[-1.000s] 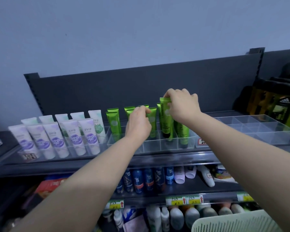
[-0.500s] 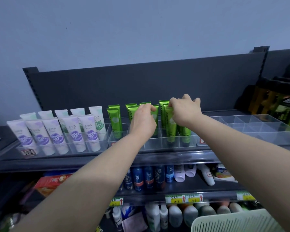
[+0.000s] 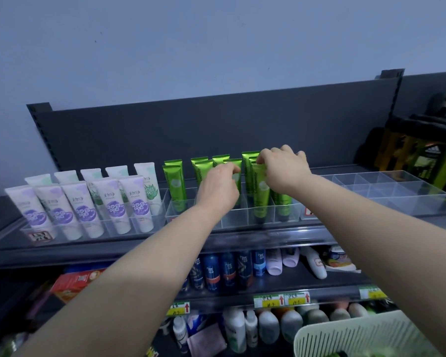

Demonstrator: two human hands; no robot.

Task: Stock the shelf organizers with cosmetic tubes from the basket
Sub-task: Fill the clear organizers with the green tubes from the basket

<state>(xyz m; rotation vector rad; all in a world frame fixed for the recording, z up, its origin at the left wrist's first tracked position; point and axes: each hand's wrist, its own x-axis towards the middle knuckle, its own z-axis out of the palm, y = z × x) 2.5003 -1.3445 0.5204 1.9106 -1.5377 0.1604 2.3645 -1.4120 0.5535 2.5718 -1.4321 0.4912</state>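
Top shelf [image 3: 242,239], middle clear acrylic organizer [image 3: 236,219], divided into small compartments. Both hands are up at the block of glossy green plastic tubes.

Right hand [image 3: 285,171]: fingers curled, thumb and fingertips pinching the crimped upper end of the front green tube [image 3: 262,199]. That tube stands cap-down in a near-row compartment. Its long axis is close to vertical, with the top leaning slightly left. The hand sits directly above it and just to the right, so a seating push would run straight down the axis.

Left hand [image 3: 219,188]: fingers curled at the top of a second green tube [image 3: 234,163], one compartment to the left and a row farther back. The fingertips are hidden behind the back of the hand. It is most likely pinching the tube, but this is not confirmed.

The near-row compartment between the two hands holds no tube.

Judgement: this placement is nearly done. What remains is to let go and reach back for more stock. The white slotted plastic basket [image 3: 345,331] lies low, near and to the right, under the right forearm, so the right hand is the nearer one.

Other: white squeeze tubes with purple labels [image 3: 113,204] fill the left organizer. Another clear acrylic organizer [image 3: 397,191] sits to the right.
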